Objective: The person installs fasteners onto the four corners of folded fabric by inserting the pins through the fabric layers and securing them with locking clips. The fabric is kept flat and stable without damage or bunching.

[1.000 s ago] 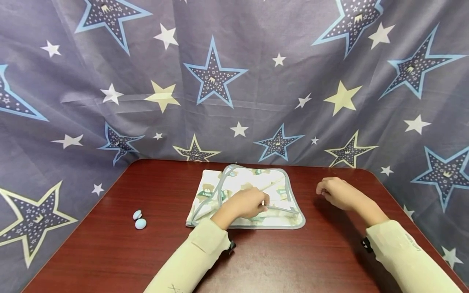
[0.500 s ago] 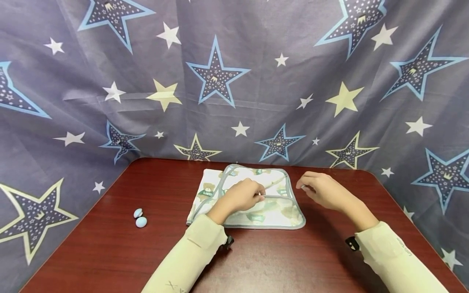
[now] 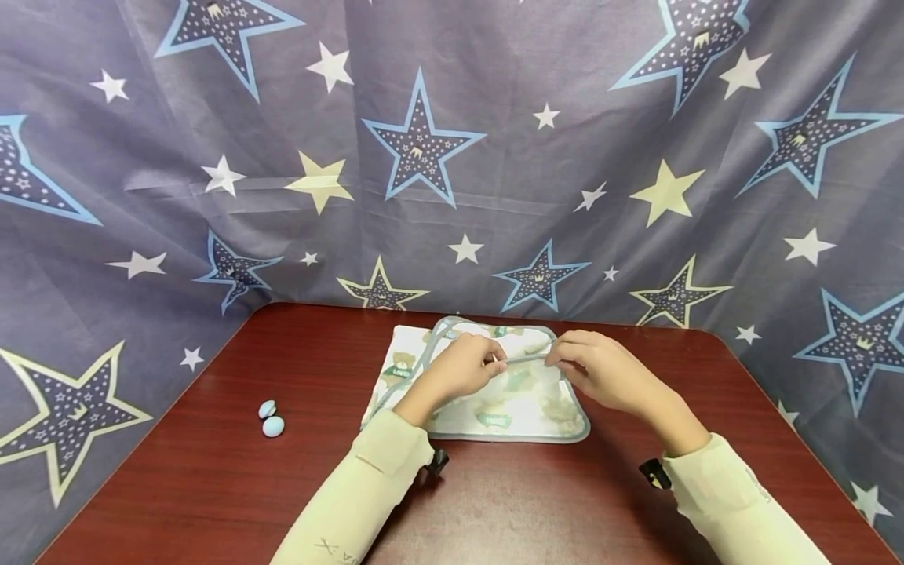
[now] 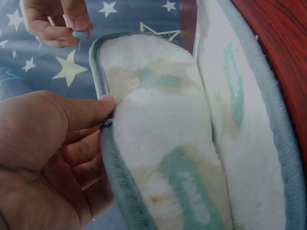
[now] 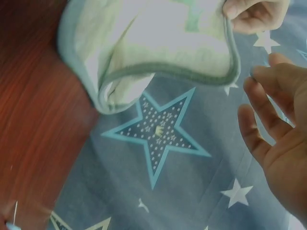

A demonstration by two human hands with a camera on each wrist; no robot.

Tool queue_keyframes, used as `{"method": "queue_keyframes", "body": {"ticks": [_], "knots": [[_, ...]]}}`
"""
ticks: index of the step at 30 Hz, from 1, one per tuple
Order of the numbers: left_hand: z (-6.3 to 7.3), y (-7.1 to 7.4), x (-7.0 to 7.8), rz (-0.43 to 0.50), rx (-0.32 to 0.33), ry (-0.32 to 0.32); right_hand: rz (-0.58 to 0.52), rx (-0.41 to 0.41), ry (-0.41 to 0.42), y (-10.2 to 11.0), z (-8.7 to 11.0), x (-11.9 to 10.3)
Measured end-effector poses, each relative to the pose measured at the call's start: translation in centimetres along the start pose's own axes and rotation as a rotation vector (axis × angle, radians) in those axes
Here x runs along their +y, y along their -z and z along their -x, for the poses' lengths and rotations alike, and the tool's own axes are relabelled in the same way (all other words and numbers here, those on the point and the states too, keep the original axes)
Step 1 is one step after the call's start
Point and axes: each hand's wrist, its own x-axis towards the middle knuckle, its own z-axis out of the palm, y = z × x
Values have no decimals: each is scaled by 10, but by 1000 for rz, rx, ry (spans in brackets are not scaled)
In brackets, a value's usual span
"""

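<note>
A folded white fleecy cloth [image 3: 512, 410] with bear prints and grey-blue binding lies near the back middle of the table. My left hand [image 3: 462, 365] pinches its bound edge between thumb and fingers, holding the upper layer up off the one below. In the left wrist view the raised layer [image 4: 158, 110] stands clear of the lower layer [image 4: 244, 105]. My right hand [image 3: 603, 373] is beside the raised edge at the cloth's right side. Between its thumb and fingers it pinches a light-blue headed pin [image 4: 80, 34], whose thin shaft points down.
Two small light-blue rounded pieces [image 3: 272, 426] lie close together on the left of the dark red wooden table [image 3: 191, 479]. A thin pin with a blue end [image 5: 13, 224] shows on the wood in the right wrist view. A star-patterned curtain [image 3: 452, 157] hangs behind the table.
My right hand has come leftward from the table's right side to the cloth edge. My left hand has drawn the pinched edge upward and slightly back, straightening it.
</note>
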Motion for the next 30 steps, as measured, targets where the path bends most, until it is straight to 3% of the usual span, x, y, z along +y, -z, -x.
{"method": "queue_keyframes", "body": {"ticks": [6,13,18,23,30], "knots": [[-1,2,-1,20,33,34,-35,16,48,-8,-8,-11],[0,9,-2,30,46,5,-178,7,75,-26,-15,-15],[1,15,-2,33,59,-7,-293,26,29,-39,-18,-11],[2,18,0,31,56,-14,-391,64,-73,-49,-17,-6],[2,21,3,21,46,-21,-446,97,-191,-54,-17,-1]]}}
